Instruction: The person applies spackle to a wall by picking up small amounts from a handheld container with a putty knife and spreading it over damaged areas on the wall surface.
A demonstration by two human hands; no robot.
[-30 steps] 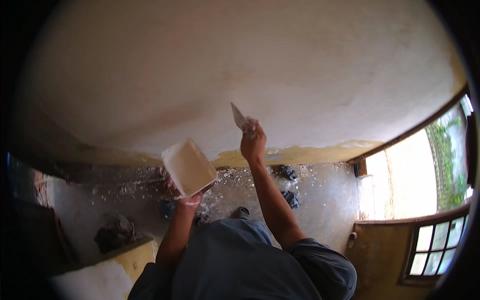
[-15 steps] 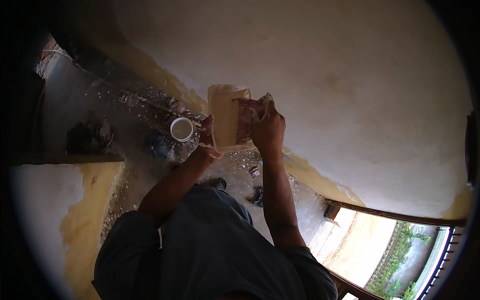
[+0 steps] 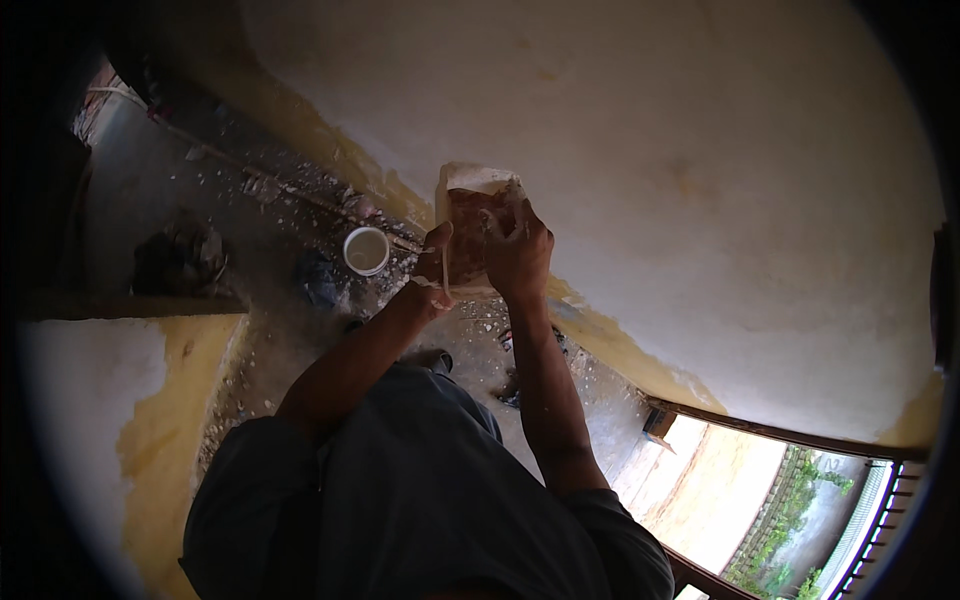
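A pale, patchy wall (image 3: 660,150) fills the upper right, with a yellow strip along its foot where it meets the grey floor (image 3: 275,365). The person's dark shirt (image 3: 430,490) takes up the lower middle, and a low wall (image 3: 180,410), part white and part yellow, stands at the lower left. Bright daylight comes through an opening (image 3: 735,480) at the lower right, with greenery beyond. A dark heap (image 3: 180,262) lies on the floor at the left. In front of the person, near the big wall, is a pale rectangular tub (image 3: 485,178), held up off the floor. The right hand (image 3: 520,262) has its fingers curled around a scraper, whose wide reddish-brown blade (image 3: 467,235) covers much of the tub's inside. The left hand (image 3: 432,265) grips the tub's left side; its farther fingers are hidden. A white bucket (image 3: 367,272) stands below, among small pale crumbs.
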